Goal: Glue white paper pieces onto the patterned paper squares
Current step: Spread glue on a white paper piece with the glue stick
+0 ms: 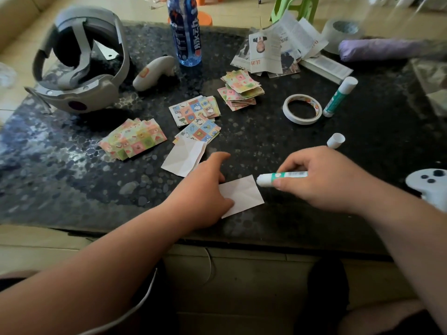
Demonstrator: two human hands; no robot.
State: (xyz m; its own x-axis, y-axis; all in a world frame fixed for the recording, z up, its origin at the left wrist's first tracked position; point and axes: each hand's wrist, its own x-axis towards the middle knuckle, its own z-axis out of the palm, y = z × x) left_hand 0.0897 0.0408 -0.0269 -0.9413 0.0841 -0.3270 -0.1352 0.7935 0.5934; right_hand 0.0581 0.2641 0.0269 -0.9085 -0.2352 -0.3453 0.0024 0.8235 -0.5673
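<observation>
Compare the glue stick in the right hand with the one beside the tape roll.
The held glue stick is uncapped, its white tip bare; the spare glue stick wears its cap. The right hand grips the held one; nothing touches the spare by the tape roll. Both have white-and-green bodies.

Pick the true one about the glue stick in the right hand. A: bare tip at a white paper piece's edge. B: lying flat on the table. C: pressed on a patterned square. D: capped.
A: the right hand grips the uncapped glue stick, tip at the corner of the white paper piece under the left hand.
</observation>
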